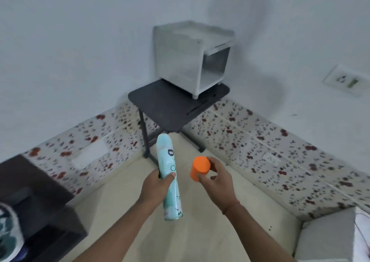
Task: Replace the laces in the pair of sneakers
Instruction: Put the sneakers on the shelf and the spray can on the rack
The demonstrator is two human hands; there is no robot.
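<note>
Head view: left hand (158, 183) grips a tall mint-green aerosol can (170, 177); right hand (215, 178) pinches its orange plastic cap (200, 168). Sneakers are apparently out of view. An accidental press could discharge spray.

Soft, even indoor light reaches you from above; the picture is slightly hazy.

Your view bends strongly at the edges, so the tiled skirting (260, 141) curves; a broad, faint shadow lies on the wall (266, 85) right of the white cabinet (192, 57); a pale sheen runs down the spray can (170, 177); the lower left corner is smeared and out of focus; fine detail is soft throughout.
</note>
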